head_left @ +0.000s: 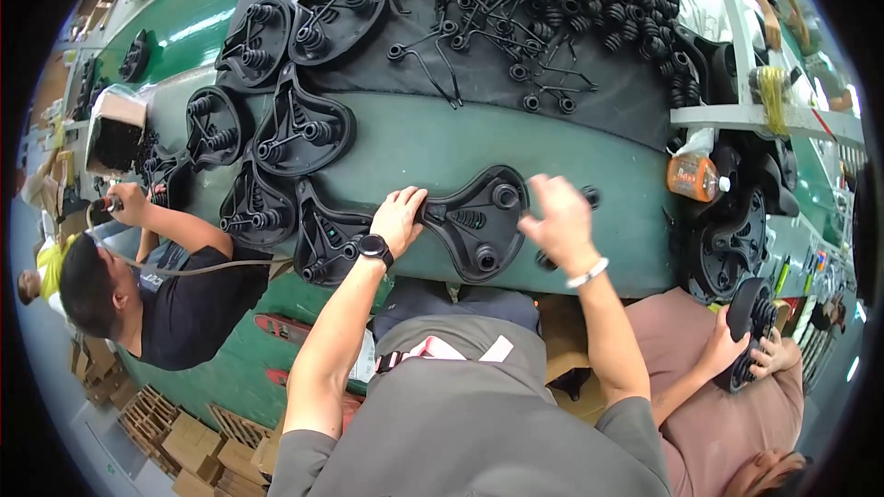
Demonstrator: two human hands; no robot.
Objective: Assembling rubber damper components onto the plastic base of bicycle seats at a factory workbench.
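A black bicycle saddle [500, 241] lies upside down on the table in front of me, its coil springs and underside facing up. My left hand [399, 219] grips its narrow nose, fingers over the top, a black watch on that wrist. At the saddle's wide right end is my right hand [560, 223], slightly smeared by motion. Its thumb and fingers look apart and I see nothing held in them; whether it touches the rim cannot be told. A small black coil spring [591, 195] lies just beyond that hand, and another small black part [545, 262] is partly hidden beneath it.
More upturned saddles [302, 124] crowd the table's left side. A heap of black springs and wire rods [571, 0] covers the far mat. An orange bottle [692, 177] stands at right by a white frame [750, 117]. Co-workers sit on both sides; one holds a tool [112, 203].
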